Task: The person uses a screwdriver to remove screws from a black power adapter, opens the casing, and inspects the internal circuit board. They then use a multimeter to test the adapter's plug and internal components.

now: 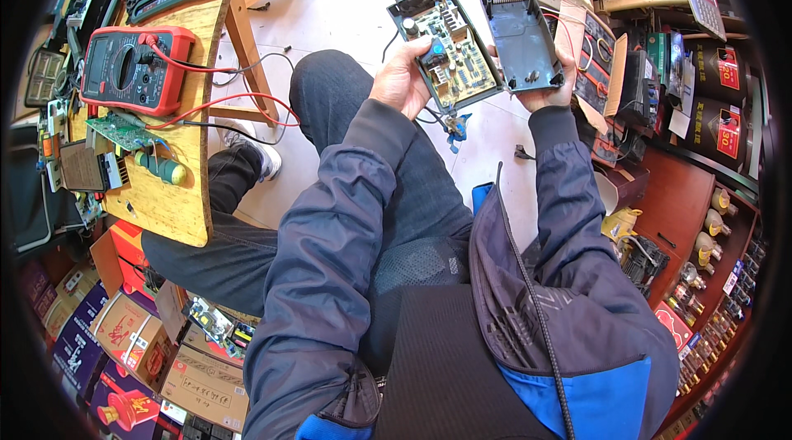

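Note:
My left hand [402, 79] grips the lower left side of an opened black electronics case, with the thumb at its edge. Inside it lies a circuit board [462, 64] crowded with components, including a pale round capacitor and metal heat sinks. Wires run along the far end of the case, and a small blue piece [455, 128] hangs below its near end. My right hand [557, 87] holds the matching black cover [521, 40], hollow side toward me, with fingers around its right and lower edges. The two halves are held side by side above the floor, a narrow gap between them.
At left, a wooden workbench [186, 213] carries a red-framed multimeter [132, 73] with dangling leads, a green circuit board [124, 136] and a green-handled screwdriver [162, 167]. A black plug [522, 153] lies on the floor. Cardboard boxes [205, 386] sit lower left; shelves line the right.

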The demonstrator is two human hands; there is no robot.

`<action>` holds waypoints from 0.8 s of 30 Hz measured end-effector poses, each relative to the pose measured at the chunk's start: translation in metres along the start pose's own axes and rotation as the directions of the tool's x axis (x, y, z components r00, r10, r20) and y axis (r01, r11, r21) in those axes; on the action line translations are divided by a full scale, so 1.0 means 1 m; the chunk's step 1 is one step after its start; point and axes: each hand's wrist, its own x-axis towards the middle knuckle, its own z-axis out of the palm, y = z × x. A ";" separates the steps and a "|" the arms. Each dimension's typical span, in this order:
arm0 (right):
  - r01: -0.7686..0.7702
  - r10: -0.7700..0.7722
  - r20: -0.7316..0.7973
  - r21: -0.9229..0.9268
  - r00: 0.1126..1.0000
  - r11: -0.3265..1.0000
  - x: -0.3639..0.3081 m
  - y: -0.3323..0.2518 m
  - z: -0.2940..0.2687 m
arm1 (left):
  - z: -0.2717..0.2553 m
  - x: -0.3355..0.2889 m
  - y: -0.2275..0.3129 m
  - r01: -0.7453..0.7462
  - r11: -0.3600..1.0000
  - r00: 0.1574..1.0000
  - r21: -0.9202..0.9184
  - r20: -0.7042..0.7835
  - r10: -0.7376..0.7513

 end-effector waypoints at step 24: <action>0.026 -0.019 0.050 -0.140 0.999 0.990 0.008 -0.007 -0.008 | 0.006 -0.004 0.001 0.022 1.000 1.000 -0.010 -0.011 -0.022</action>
